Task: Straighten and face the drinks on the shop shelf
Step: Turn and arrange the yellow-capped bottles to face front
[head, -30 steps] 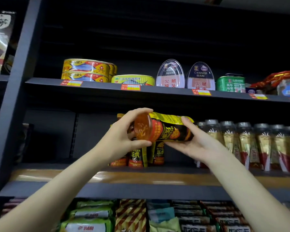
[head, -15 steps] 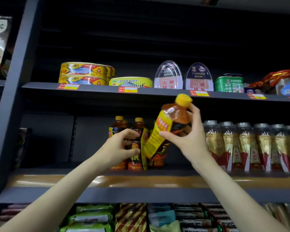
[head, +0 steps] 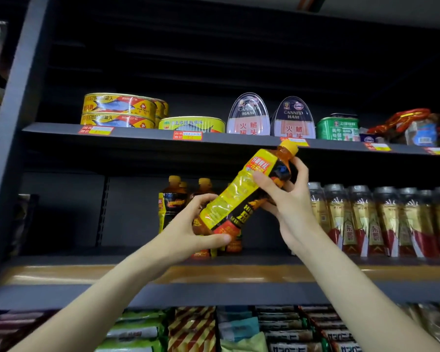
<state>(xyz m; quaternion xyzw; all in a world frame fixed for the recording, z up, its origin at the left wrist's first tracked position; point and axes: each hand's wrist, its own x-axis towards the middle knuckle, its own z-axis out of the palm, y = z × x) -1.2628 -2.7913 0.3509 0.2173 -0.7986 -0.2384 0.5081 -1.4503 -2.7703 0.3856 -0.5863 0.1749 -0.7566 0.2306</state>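
Observation:
I hold an amber drink bottle [head: 241, 196] with a yellow cap and a yellow-and-black label, tilted with its cap up and to the right, in front of the middle shelf [head: 61, 274]. My left hand [head: 188, 229] grips its base from below. My right hand [head: 287, 199] is wrapped around its neck and shoulder. Behind it, a few matching bottles [head: 173, 201] stand upright on the shelf, partly hidden by my hands. A row of gold-and-red labelled bottles with silver caps [head: 381, 219] stands to the right.
The upper shelf [head: 142, 132] carries yellow fish tins [head: 120, 110], canned ham [head: 292, 118], a green tin [head: 338, 127] and red packets. Snack packs [head: 193, 329] fill the shelf below. A dark upright post [head: 13, 138] stands at the left. The middle shelf's left part holds nothing.
The bottle went from lying level between both hands to cap-up and tilted. My left hand let go of it, then took hold of its base again.

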